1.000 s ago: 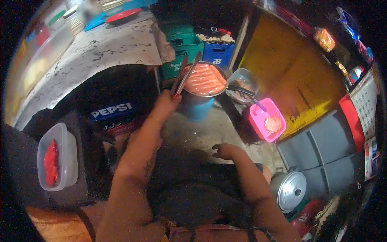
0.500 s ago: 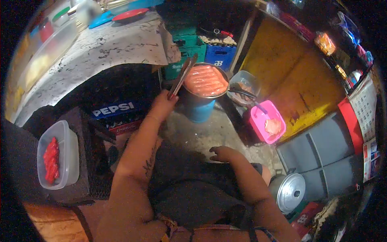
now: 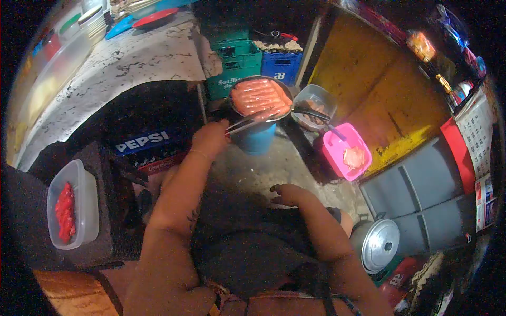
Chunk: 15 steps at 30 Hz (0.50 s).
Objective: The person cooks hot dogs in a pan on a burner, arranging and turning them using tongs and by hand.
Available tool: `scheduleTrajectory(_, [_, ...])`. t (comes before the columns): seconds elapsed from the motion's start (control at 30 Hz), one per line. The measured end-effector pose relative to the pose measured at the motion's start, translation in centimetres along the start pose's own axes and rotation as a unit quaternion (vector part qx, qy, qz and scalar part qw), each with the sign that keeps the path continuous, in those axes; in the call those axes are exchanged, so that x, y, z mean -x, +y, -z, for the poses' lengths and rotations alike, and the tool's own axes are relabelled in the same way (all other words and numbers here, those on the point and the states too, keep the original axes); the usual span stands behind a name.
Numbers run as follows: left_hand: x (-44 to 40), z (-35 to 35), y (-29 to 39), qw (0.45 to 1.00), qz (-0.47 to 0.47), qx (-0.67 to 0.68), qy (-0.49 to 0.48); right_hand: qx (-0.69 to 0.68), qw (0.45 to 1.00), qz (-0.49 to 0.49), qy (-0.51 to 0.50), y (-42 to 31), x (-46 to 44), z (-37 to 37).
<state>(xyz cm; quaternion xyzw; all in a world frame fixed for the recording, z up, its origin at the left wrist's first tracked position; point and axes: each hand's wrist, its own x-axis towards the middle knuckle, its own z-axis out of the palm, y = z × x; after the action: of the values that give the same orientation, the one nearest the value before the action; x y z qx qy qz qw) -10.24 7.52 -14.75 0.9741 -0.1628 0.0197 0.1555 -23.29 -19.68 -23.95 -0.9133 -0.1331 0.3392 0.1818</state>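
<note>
My left hand is closed around metal tongs, whose tips reach over the near edge of the pan and touch the sausages. Pinkish-red sausages lie side by side in a round frying pan. The pan sits on a blue cylindrical base, its dark handle pointing right. Low in front of my body, my right hand holds nothing that I can see, its fingers loosely bent and slightly apart.
A clear tub and a pink basin with food inside stand right of the pan. At left, a plastic container holds red food. Beer crates stand behind the pan; a lidded pot is at lower right.
The tongs have swung down from beside the pan's left rim, and their tips now lie over the sausages at its near side. My right hand stays nearly in place.
</note>
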Motion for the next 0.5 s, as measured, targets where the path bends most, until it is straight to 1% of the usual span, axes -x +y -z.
scheduleTrajectory(0.07, [0.5,0.6,0.9,1.0,-0.001,-0.026,0.001,-0.011,1.0,-0.003,0.0,0.0,0.5,0.1])
scheduleTrajectory(0.17, [-0.2,0.3,0.9,0.998,-0.009,-0.065,-0.013,0.014,1.0,0.002,0.018,0.7,0.2,-0.5])
scheduleTrajectory(0.27, [-0.7,0.5,1.4,0.996,-0.034,-0.083,0.008,0.008,0.999,0.017,0.026,1.3,0.3,-0.6])
scheduleTrajectory(0.37, [-1.0,1.4,2.7,0.989,-0.043,-0.143,0.008,0.021,0.999,0.015,0.03,1.5,0.2,-0.8])
scheduleTrajectory(0.47, [-2.0,1.9,3.6,0.978,-0.075,-0.191,0.034,-0.013,1.0,0.003,0.002,1.3,0.4,-0.3])
scheduleTrajectory(0.5, [-2.1,2.0,3.9,0.977,-0.078,-0.195,0.028,-0.009,1.0,0.005,0.006,1.2,0.5,-0.3])
